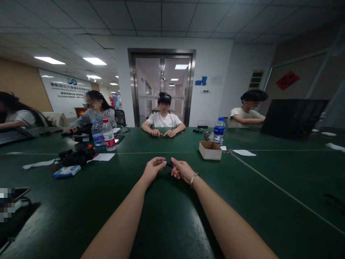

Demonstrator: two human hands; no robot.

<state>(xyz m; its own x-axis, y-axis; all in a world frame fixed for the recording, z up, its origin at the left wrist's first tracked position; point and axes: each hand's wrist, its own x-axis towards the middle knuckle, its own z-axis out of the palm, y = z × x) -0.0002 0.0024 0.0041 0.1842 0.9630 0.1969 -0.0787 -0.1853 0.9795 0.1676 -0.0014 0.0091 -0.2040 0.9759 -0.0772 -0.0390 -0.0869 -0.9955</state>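
Observation:
Between my two hands is a small dark stick-shaped object (169,164) with a lighter end on the left; its exact kind is too small to tell. My left hand (152,169) pinches the lighter end between thumb and fingers. The dark end is in my right hand (184,170), thumb on top and the other fingers curled below. A silver bracelet (194,178) circles my right wrist. Both hands are just above the dark green table (167,208), and the fingers hide part of the object.
An open cardboard box (210,154) stands ahead to the right, near a water bottle (219,131). Leftward are two bottles, one red-capped (108,135), a black tangle (77,155) and a blue-white packet (67,171). A person (164,118) sits opposite; others sit on both sides.

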